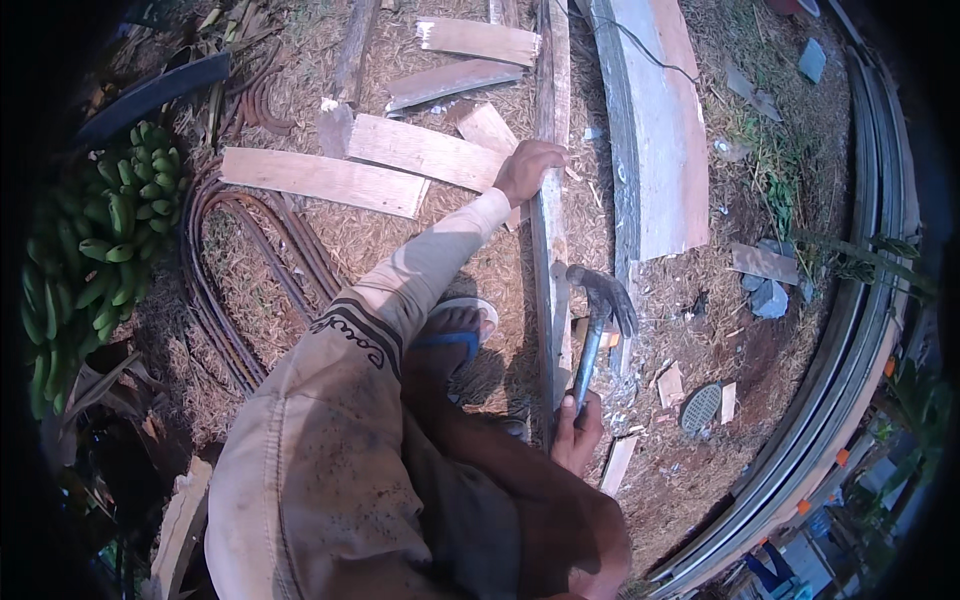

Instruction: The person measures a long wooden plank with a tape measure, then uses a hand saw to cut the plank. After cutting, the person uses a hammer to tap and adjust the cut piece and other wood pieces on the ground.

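Note:
A long, narrow wooden beam (546, 235) runs up and down in front of me. My left hand (530, 170) is wrapped over its upper part, fingers curled across the top edge. Lower down, my right hand (578, 432) grips the handle of a claw hammer (590, 345). The dark hammer head points away from me, with its face against or very near the beam's side and the claw curving to the right. I cannot tell whether the head touches the wood. A sandalled foot (462, 330) stands left of the beam.
Several cut planks (325, 182) lie on the straw-covered ground to the left. Bent rusty rods (245, 205) and green bananas (120, 230) are farther left. A wide plank (665, 140) lies right of the beam, near a sandal sole (700, 408). Long stacked strips (868, 300) curve along the right.

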`<act>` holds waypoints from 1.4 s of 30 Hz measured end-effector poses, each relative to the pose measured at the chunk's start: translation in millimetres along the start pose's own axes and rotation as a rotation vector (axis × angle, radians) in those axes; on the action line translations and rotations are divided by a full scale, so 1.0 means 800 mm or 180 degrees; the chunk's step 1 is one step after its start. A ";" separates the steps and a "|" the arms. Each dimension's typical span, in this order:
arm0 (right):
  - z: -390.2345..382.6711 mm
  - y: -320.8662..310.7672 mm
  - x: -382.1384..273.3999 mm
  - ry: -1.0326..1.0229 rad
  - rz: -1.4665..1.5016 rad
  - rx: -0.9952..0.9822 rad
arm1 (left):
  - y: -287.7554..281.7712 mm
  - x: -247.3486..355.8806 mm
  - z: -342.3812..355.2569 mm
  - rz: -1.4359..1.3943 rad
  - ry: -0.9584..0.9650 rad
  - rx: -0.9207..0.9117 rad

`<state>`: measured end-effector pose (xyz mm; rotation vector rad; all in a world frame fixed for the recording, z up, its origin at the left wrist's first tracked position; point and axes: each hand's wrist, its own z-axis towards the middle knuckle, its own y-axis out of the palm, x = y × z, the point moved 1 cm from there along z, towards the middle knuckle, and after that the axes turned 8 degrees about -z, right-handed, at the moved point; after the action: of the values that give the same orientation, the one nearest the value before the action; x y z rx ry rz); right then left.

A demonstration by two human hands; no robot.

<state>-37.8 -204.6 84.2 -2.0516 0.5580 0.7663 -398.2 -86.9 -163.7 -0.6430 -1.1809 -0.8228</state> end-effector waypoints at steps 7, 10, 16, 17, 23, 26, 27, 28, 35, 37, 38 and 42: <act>0.005 -0.012 -0.018 -0.0449 0.0383 0.0820 | -0.002 0.013 0.007 0.0735 0.1006 0.0289; 0.013 0.007 -0.014 -0.0984 -0.0071 0.0947 | -0.001 0.007 0.007 0.0107 0.0151 0.0150; 0.025 0.002 -0.030 -0.0158 -0.1364 0.0111 | 0.004 -0.001 0.016 -0.0562 0.0127 0.0236; 0.023 -0.006 -0.034 -0.0169 -0.1030 0.0202 | 0.007 -0.002 0.014 -0.0496 0.0218 0.0285; 0.009 -0.023 -0.032 -0.1327 0.0861 0.1403 | 0.008 -0.007 0.007 -0.0526 0.0106 0.0284; 0.021 -0.001 -0.020 -0.0825 -0.0576 0.0698 | 0.001 -0.004 0.011 -0.0668 -0.0232 0.0127; 0.024 0.005 -0.014 -0.0213 -0.1446 -0.0060 | -0.004 -0.003 0.011 -0.0829 -0.0478 -0.0058; 0.027 0.002 -0.012 -0.0070 -0.1689 0.0062 | -0.004 -0.003 0.015 -0.0881 -0.0705 -0.0126; 0.017 -0.038 -0.021 -0.1214 0.1243 0.1483 | 0.008 0.000 0.005 -0.0589 -0.0029 0.0178; 0.022 -0.028 -0.023 -0.1730 0.1447 0.1646 | 0.007 -0.002 0.003 -0.0450 0.0003 0.0143; 0.024 -0.019 -0.025 -0.1814 0.0945 0.1506 | 0.004 -0.002 0.005 -0.0251 0.0025 0.0104; 0.041 0.006 -0.028 -0.0153 -0.1839 -0.0403 | -0.005 0.005 0.020 -0.0176 -0.0266 -0.0090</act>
<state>-67.0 -177.5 82.0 -2.1468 -0.1221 0.5075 -409.7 -77.1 -155.3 -0.6757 -1.2693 -0.8675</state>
